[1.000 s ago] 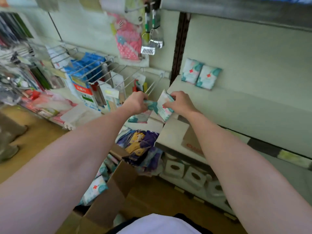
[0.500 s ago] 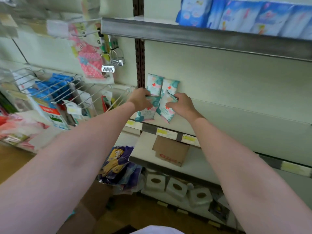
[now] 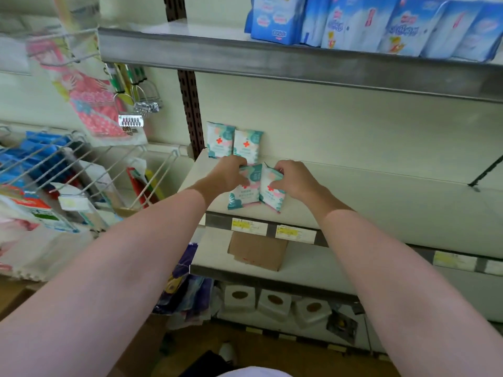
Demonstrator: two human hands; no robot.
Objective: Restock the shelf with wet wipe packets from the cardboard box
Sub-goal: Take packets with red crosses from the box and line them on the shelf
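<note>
Two teal-and-white wet wipe packets with red crosses stand upright at the back left of the pale shelf [image 3: 367,197], against the wall: one [image 3: 219,139] beside the other [image 3: 247,144]. In front of them my left hand [image 3: 230,174] grips a third packet [image 3: 243,193], and my right hand [image 3: 292,178] grips a fourth packet [image 3: 272,193]. Both held packets stand side by side near the shelf's front edge, their lower ends on or just above its surface. The cardboard box shows only as a brown edge [image 3: 141,349] at the bottom left.
Blue pack goods [image 3: 381,23] fill the metal shelf above. A wire rack [image 3: 81,164] with hanging items stands to the left. A small brown carton [image 3: 257,250] lies on the lower shelf, with white tissue boxes [image 3: 275,302] beneath. The shelf right of my hands is bare.
My view rose from the box to the shelf. Both hands carried their packets up and forward and now hold them upright on the shelf in front of the two standing packets.
</note>
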